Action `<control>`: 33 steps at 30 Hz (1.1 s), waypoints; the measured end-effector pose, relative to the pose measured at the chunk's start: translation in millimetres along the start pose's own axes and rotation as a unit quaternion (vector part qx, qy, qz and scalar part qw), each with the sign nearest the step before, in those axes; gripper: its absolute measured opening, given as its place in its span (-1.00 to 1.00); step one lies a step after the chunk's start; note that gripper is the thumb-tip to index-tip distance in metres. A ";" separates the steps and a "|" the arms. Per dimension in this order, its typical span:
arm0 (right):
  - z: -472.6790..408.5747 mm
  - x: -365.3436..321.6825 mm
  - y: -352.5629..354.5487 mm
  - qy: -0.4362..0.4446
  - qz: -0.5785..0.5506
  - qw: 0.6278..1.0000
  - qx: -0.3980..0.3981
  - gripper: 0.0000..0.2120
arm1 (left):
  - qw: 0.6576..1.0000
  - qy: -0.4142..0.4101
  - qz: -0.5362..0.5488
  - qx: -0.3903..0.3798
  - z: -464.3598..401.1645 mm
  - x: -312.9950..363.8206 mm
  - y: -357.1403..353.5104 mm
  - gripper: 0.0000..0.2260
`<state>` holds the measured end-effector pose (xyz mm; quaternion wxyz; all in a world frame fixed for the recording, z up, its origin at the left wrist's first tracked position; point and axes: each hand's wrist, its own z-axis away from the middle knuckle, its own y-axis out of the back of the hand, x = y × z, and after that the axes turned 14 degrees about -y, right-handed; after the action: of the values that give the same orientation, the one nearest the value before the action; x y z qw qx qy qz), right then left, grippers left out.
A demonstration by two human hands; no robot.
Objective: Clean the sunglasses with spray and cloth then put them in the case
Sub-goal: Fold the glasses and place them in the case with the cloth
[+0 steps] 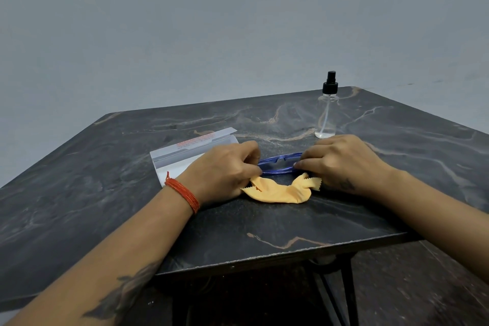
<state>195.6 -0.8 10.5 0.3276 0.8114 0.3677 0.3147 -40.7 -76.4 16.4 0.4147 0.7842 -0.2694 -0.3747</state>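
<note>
- Gripping the blue sunglasses (280, 165) at each end, the left hand (225, 169) and right hand (341, 161) curl their fingers round the frame, low over the marble-patterned table (264, 233), probably to steady or fold them.
- The orange cloth (280, 189) lies crumpled just in front, within reach for wiping.
- The clear spray bottle (327, 111) stands upright behind the right hand.
- The white case (185, 151) lies open beside the left hand; its red print is too blurred to read.

Both hands, left (225, 167) and right (341, 161), rest low, fingers curled inward.
</note>
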 end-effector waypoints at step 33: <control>13.5 -30.0 43.2 -0.398 -0.324 0.842 -0.166 -0.89 | 0.949 0.247 0.195 0.015 9.3 28.4 9.8 -0.86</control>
<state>206.6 -51.2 27.4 0.6591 0.6349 0.3897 -0.1026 -33.1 -106.4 11.0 0.5216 0.7904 -0.3118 -0.0774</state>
